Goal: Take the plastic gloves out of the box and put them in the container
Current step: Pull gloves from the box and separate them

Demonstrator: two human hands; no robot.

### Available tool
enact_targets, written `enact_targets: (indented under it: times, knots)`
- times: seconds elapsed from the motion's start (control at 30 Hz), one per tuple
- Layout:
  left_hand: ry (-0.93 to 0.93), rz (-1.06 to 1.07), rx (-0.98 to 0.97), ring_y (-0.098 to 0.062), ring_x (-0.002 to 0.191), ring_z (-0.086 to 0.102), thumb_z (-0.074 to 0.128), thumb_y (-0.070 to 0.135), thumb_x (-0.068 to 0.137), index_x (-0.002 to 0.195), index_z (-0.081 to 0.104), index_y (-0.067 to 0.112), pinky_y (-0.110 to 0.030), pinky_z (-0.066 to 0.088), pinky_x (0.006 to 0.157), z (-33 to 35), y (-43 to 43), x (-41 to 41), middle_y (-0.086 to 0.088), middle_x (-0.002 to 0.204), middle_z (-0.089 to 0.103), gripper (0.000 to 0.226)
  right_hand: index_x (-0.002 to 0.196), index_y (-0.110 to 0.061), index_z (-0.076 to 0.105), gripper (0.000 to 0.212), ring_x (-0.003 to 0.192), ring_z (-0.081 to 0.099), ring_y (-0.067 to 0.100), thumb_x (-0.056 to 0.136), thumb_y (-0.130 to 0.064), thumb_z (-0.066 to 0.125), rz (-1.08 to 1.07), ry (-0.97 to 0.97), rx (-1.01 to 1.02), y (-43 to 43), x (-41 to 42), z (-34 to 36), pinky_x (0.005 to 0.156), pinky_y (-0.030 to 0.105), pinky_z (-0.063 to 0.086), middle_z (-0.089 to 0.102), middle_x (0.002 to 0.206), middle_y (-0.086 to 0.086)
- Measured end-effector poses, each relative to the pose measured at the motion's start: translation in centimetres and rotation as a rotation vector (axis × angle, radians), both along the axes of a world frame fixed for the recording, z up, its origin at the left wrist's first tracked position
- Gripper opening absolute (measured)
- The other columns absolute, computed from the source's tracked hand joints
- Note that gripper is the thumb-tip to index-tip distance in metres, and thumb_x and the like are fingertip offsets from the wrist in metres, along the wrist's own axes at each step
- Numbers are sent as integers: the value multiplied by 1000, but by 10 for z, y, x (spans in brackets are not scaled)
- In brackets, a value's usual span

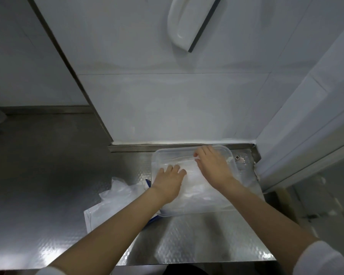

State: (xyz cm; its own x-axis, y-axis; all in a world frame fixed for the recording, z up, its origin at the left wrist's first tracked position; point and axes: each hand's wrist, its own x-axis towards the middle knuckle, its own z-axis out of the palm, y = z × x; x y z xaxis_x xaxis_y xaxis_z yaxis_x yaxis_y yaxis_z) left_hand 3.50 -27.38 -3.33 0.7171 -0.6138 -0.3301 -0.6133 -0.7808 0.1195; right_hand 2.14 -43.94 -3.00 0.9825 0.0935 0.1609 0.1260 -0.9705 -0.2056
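Note:
A clear plastic container (233, 165) stands on the steel counter against the back wall. Thin clear plastic gloves (197, 187) lie in a pile inside it. My left hand (168, 183) reaches into the container's left side, its fingers flat on the gloves. My right hand (212, 165) is over the far part of the container, and its fingertips pinch the edge of a glove. To the left of the container lies the white glove box (91, 217) with a blue edge, partly under my left forearm, with loose clear plastic (117, 190) spilling out of it.
The embossed steel counter (187, 239) ends in a front edge near me and a raised lip at the back. White tiled walls close in behind and on the right. A white dispenser (185, 22) hangs on the wall above. A lower steel surface (38, 165) lies left.

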Motion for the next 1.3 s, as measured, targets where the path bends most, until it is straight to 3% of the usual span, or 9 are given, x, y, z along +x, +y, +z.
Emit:
enact_targets:
  times: [0.1, 0.2, 0.37, 0.7, 0.87, 0.97, 1.1, 1.2, 1.3]
  knots:
    - [8, -3, 46, -28, 137, 25, 43, 14, 97, 144, 26, 16, -46, 20, 112, -5, -6, 1, -11, 152, 23, 50, 98, -14, 62, 27, 90, 59, 22, 77, 4, 67, 151, -39, 70, 4, -12, 5, 69, 31, 49, 62, 97, 1]
    - [-1, -34, 102, -28, 137, 25, 45, 16, 97, 146, 23, 15, -47, 21, 111, -12, -11, 4, -9, 150, 26, 54, 119, -16, 53, 25, 108, 53, 20, 94, -17, 54, 162, 264, 31, 7, -21, -3, 81, 32, 46, 54, 121, 1]
    - [-1, -14, 199, -29, 132, 30, 55, 14, 92, 138, 31, 16, -53, 27, 106, -23, -15, 4, -4, 143, 34, 52, 135, -16, 38, 53, 117, 47, 24, 90, -30, 61, 10, 610, -104, 0, -18, -26, 91, 35, 44, 41, 134, 7]
    - [112, 68, 207, -33, 131, 30, 65, 5, 82, 141, 23, 15, -41, 43, 96, -39, -13, 5, -7, 148, 22, 74, 142, -25, 32, 67, 124, 43, 24, 85, -38, 65, -34, 605, -300, -10, -18, -36, 97, 33, 41, 37, 140, 2]
    - [142, 38, 281, -35, 135, 29, 59, 10, 88, 144, 21, 14, -41, 40, 98, -28, -13, 4, -9, 152, 18, 68, 140, -22, 38, 61, 127, 42, 23, 87, -34, 64, -61, 654, -204, -13, -17, -28, 100, 34, 39, 42, 139, 2]
    - [108, 0, 265, -32, 129, 39, 53, 23, 94, 143, 26, 14, -41, 32, 104, -3, -14, -4, -11, 143, 36, 57, 131, -19, 49, 42, 119, 51, 19, 91, -32, 59, -180, 524, 30, -15, -19, -12, 97, 33, 42, 55, 129, 1]
    - [-122, 78, -110, -25, 128, 39, 43, 24, 98, 141, 31, 20, -38, 24, 108, 31, 9, -23, -4, 141, 41, 45, 120, -17, 58, 25, 110, 54, 16, 97, -22, 50, -216, 182, 243, 3, -37, 5, 88, 31, 46, 61, 119, -1]
    - [-209, 215, -340, -17, 119, 42, 47, 8, 90, 131, 41, 23, -29, 26, 98, 40, 42, -32, 2, 132, 45, 44, 116, -14, 59, 23, 103, 56, 16, 94, -12, 52, -85, 0, 340, 35, -50, 20, 81, 27, 46, 61, 112, -1]
    - [-197, 379, -416, -16, 106, 46, 50, -2, 85, 108, 47, 21, -24, 30, 91, 40, 75, -38, 2, 115, 49, 33, 101, -13, 65, 23, 86, 61, 17, 81, -2, 67, 83, -153, 247, 73, -58, 29, 67, 26, 51, 65, 95, -1]
